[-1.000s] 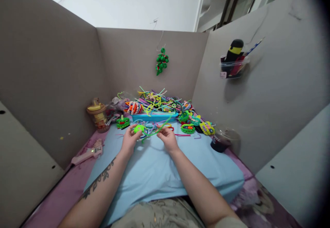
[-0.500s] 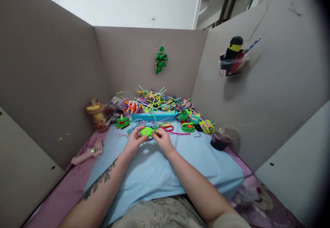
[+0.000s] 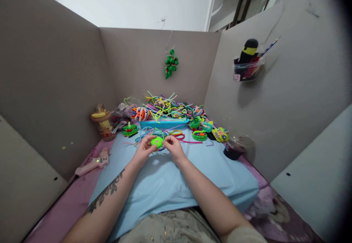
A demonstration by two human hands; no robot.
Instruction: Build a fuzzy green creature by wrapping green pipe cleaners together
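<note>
A small bright green pipe-cleaner piece (image 3: 157, 142) is pinched between both hands above a light blue pillow (image 3: 176, 184). My left hand (image 3: 143, 150) grips its left side with closed fingers. My right hand (image 3: 173, 148) pinches its right side, where a green strand loops up from it. Just beyond my hands lie loose coloured pipe cleaners (image 3: 176, 134), and farther back a heap of pipe cleaners (image 3: 165, 108) rests on a blue tray (image 3: 164, 123).
Finished pipe-cleaner figures (image 3: 209, 130) lie to the right, a green figure (image 3: 130, 129) to the left. A dark cup with a lid (image 3: 235, 148) stands at right, a pink glue gun (image 3: 92, 164) and a jar (image 3: 103, 122) at left. Cardboard walls enclose all sides.
My right hand came in from the right to meet the left at the green piece. The long green strand that stretched out sideways is now wound close against the piece.
</note>
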